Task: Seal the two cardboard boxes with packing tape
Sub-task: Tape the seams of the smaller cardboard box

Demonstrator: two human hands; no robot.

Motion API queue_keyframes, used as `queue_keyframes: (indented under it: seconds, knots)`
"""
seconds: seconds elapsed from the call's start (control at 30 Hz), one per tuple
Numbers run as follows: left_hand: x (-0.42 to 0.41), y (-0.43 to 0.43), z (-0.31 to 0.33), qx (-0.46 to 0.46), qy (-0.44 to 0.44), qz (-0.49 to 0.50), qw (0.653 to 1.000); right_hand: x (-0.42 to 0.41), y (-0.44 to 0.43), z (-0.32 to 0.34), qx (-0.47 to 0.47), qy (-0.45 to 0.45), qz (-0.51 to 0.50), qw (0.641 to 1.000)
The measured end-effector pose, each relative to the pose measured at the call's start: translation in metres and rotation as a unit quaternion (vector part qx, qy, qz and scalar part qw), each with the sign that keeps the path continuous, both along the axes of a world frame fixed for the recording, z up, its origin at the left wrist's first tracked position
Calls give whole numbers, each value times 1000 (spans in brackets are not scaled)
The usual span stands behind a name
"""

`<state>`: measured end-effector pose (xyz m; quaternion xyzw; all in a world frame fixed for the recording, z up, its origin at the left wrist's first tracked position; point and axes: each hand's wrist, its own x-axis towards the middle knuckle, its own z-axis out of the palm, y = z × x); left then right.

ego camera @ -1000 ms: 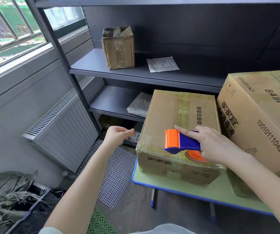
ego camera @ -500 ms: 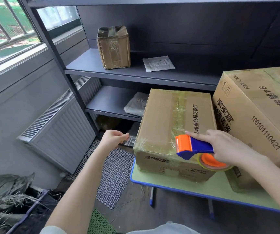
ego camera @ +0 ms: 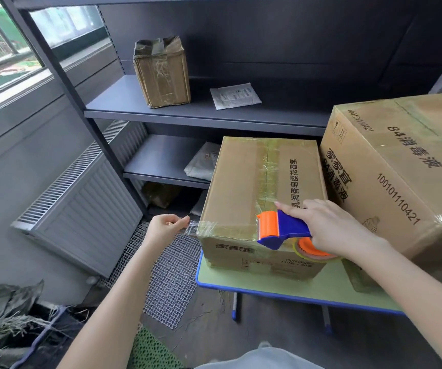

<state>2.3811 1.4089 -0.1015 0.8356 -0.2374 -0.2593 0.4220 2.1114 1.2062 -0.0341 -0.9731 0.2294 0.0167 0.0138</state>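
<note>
On the green table [ego camera: 281, 287] with its blue rim stand two cardboard boxes side by side, touching or very nearly so. The smaller box [ego camera: 241, 187] sits at the table's left end, its flaps closed and a band of clear tape already running along the top seam. The larger box [ego camera: 401, 169], printed with "84" and a long number, rises beside it on the right and also shows glossy tape on its top and near corner.

The person's right hand [ego camera: 331, 227] grips the blue handle of a tape dispenser [ego camera: 281, 229], with the forefinger laid straight along its top. The dispenser's orange head rests against the upper front edge of the smaller box, and the orange-cored tape roll [ego camera: 313, 253] hangs just below the hand. The left hand [ego camera: 161, 229] pinches the free end of the tape strip [ego camera: 196, 226] between thumb and fingers, just off the box's left front corner. The strip runs taut from that pinch along the box's front top edge to the dispenser.

Behind the table a dark metal shelf unit [ego camera: 201, 115] holds a small taped carton [ego camera: 162, 73] and a flat white packet [ego camera: 234, 95]; a grey bag [ego camera: 204, 162] lies on the shelf below. A radiator [ego camera: 81, 209] stands under the window at left, with a white mesh mat [ego camera: 169, 275] on the floor.
</note>
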Motion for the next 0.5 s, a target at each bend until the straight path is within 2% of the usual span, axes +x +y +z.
queue_keyframes:
  seconds: [0.5]
  knots:
    - [-5, -1, -7, -2, -4, 9, 1000, -8, -3, 0, 23, -12, -12, 1000]
